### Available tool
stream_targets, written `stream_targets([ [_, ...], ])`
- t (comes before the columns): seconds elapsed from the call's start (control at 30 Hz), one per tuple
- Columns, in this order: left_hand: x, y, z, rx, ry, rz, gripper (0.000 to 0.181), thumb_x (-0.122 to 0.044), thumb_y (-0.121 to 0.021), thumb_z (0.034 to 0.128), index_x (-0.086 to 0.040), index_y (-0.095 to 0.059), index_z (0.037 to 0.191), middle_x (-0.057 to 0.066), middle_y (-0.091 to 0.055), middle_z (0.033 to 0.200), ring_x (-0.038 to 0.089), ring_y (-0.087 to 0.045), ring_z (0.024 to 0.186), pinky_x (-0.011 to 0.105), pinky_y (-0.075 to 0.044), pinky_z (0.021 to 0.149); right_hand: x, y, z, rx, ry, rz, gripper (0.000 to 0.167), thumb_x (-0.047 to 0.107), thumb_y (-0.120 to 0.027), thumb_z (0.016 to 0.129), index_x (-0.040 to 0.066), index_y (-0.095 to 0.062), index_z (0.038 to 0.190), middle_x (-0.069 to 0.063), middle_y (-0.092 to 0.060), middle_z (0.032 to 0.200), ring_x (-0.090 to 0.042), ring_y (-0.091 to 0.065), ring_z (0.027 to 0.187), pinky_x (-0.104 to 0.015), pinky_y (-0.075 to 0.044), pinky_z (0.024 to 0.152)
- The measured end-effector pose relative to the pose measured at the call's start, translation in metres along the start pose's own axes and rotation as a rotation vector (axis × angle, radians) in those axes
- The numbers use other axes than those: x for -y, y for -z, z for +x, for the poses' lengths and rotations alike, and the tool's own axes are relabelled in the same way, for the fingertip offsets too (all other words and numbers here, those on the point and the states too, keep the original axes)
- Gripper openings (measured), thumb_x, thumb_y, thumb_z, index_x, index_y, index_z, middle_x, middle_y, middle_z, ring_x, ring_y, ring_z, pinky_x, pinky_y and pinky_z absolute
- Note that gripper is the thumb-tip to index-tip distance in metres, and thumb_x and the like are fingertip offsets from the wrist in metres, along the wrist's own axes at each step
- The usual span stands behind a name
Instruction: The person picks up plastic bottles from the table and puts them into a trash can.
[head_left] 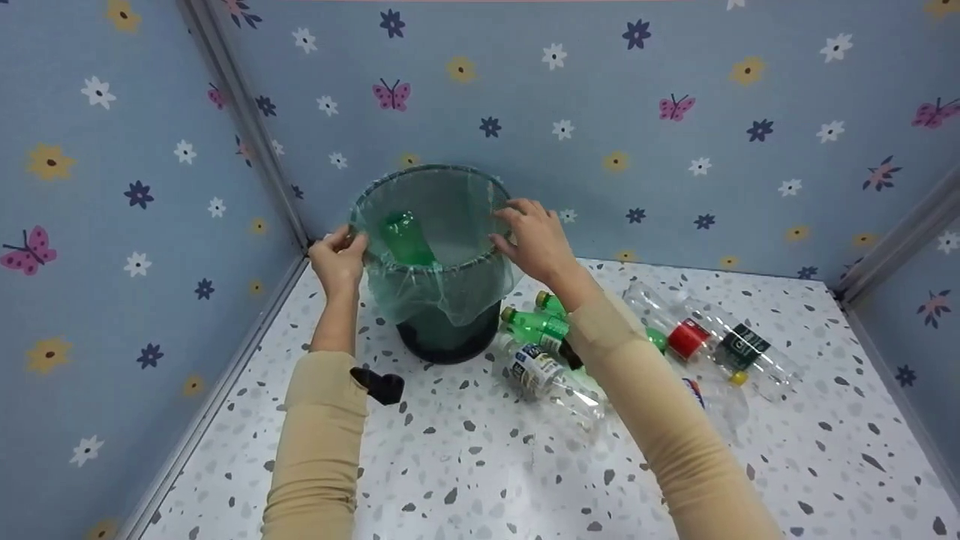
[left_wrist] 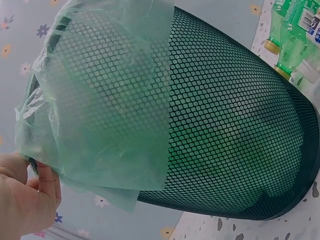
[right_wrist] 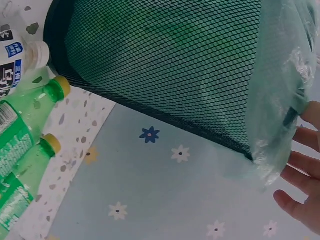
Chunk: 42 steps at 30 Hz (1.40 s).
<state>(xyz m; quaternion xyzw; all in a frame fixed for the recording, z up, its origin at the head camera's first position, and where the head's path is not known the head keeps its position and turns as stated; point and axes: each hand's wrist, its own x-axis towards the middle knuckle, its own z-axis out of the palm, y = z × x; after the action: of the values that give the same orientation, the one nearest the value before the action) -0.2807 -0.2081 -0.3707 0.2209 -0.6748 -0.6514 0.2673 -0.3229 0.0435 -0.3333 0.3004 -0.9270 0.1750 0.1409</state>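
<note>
A dark mesh trash can [head_left: 450, 337] stands upright on the floor, lined with a thin green plastic bag [head_left: 465, 296] folded over its rim. Inside it, a green plastic bottle [head_left: 407, 240] leans against the near left wall. With thumb and curled fingers, my left hand [head_left: 337, 259] grips the lined rim at the left; the left wrist view shows this hand [left_wrist: 30, 197] at the bag's edge. My right hand [head_left: 536, 240] is at the right side of the rim, fingers spread, thumb apart. In the right wrist view its fingers [right_wrist: 302, 172] lie against or close to the bag.
Several plastic bottles lie right of the can: a clear one with a white label [head_left: 536, 367], green ones with yellow caps [head_left: 536, 324] and one with a red label [head_left: 688, 339]. A black object [head_left: 384, 386] is by the left sleeve. Patterned walls [head_left: 562, 90] enclose the speckled floor [head_left: 465, 480].
</note>
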Motion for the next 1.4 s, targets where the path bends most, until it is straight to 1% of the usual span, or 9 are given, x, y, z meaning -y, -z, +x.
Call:
stream_targets([
  [0.13, 0.01, 0.0, 0.007, -0.001, 0.0, -0.026, 0.035, -0.005, -0.061, 0.0824, -0.001, -0.058, 0.117, 0.015, -0.055, 0.103, 0.019, -0.053, 0.091, 0.027, -0.047, 0.074, -0.01, -0.002, -0.01, -0.011, -0.037, 0.092, 0.039, 0.032, -0.052, 0.09, 0.007, -0.056, 0.119, -0.011, -0.049, 0.121, -0.025, -0.041, 0.115, -0.045, -0.029, 0.096],
  [0.37, 0.126, -0.012, 0.112, 0.02, -0.019, -0.194, 0.041, -0.021, -0.073, 0.0737, -0.016, -0.062, 0.113, 0.005, -0.057, 0.099, 0.014, -0.056, 0.088, 0.024, -0.049, 0.066, -0.027, -0.002, -0.03, -0.103, -0.018, 0.189, 0.039, 0.029, -0.056, 0.088, 0.006, -0.057, 0.118, -0.011, -0.054, 0.113, -0.025, -0.05, 0.105, -0.038, -0.038, 0.091],
  [0.6, 0.119, -0.01, 0.114, 0.02, 0.008, -0.178, 0.047, -0.016, -0.076, 0.0706, -0.016, -0.061, 0.115, 0.004, -0.056, 0.103, 0.015, -0.055, 0.088, 0.023, -0.049, 0.064, -0.044, -0.009, -0.061, -0.121, -0.072, 0.256, 0.038, 0.024, -0.058, 0.087, 0.002, -0.056, 0.118, -0.014, -0.056, 0.11, -0.026, -0.053, 0.1, -0.038, -0.042, 0.084],
  [0.8, 0.186, -0.022, 0.167, 0.0, -0.061, -0.154, 0.049, -0.031, -0.079, 0.0654, -0.029, -0.061, 0.111, 0.002, -0.056, 0.102, 0.015, -0.055, 0.086, 0.025, -0.049, 0.06, -0.057, -0.024, -0.089, -0.101, -0.14, 0.271, 0.038, 0.024, -0.061, 0.085, 0.002, -0.057, 0.117, -0.014, -0.058, 0.107, -0.026, -0.055, 0.093, -0.039, -0.044, 0.078],
  [1.0, 0.147, -0.017, 0.133, -0.012, -0.013, -0.125, 0.045, -0.026, -0.075, 0.0713, -0.021, -0.061, 0.114, 0.006, -0.056, 0.1, 0.016, -0.056, 0.086, 0.022, -0.049, 0.061, -0.061, -0.038, -0.115, -0.068, -0.185, 0.283, 0.041, 0.023, -0.063, 0.084, 0.0, -0.055, 0.117, -0.016, -0.058, 0.108, -0.027, -0.056, 0.092, -0.038, -0.046, 0.078],
  [1.07, 0.157, -0.018, 0.141, -0.01, -0.032, -0.14, 0.045, -0.03, -0.076, 0.0693, -0.025, -0.062, 0.112, 0.006, -0.056, 0.101, 0.016, -0.056, 0.087, 0.023, -0.049, 0.062, -0.062, -0.043, -0.124, -0.052, -0.188, 0.285, 0.043, 0.022, -0.064, 0.083, -0.001, -0.054, 0.118, -0.017, -0.057, 0.11, -0.029, -0.057, 0.092, -0.039, -0.045, 0.079],
  [1.1, 0.184, -0.023, 0.163, -0.022, -0.066, -0.137, 0.047, -0.037, -0.077, 0.0652, -0.031, -0.062, 0.109, 0.004, -0.055, 0.102, 0.015, -0.055, 0.088, 0.023, -0.049, 0.062, -0.062, -0.046, -0.128, -0.042, -0.189, 0.282, 0.044, 0.022, -0.064, 0.083, -0.002, -0.054, 0.118, -0.017, -0.057, 0.11, -0.029, -0.056, 0.092, -0.04, -0.045, 0.079],
  [1.23, 0.203, -0.025, 0.178, -0.023, -0.106, -0.145, 0.047, -0.04, -0.076, 0.0646, -0.034, -0.061, 0.109, 0.002, -0.054, 0.106, 0.015, -0.054, 0.092, 0.023, -0.049, 0.065, -0.062, -0.055, -0.145, -0.004, -0.195, 0.259, 0.049, 0.023, -0.066, 0.081, -0.003, -0.052, 0.12, -0.018, -0.055, 0.114, -0.031, -0.053, 0.099, -0.042, -0.043, 0.084],
  [1.4, 0.143, -0.015, 0.129, 0.007, -0.015, -0.176, 0.047, -0.02, -0.075, 0.0723, -0.019, -0.06, 0.117, 0.004, -0.053, 0.112, 0.015, -0.053, 0.096, 0.023, -0.049, 0.069, -0.06, -0.066, -0.165, 0.089, -0.253, 0.24, 0.056, 0.026, -0.068, 0.079, -0.002, -0.048, 0.123, -0.019, -0.051, 0.119, -0.034, -0.047, 0.108, -0.045, -0.038, 0.089],
])
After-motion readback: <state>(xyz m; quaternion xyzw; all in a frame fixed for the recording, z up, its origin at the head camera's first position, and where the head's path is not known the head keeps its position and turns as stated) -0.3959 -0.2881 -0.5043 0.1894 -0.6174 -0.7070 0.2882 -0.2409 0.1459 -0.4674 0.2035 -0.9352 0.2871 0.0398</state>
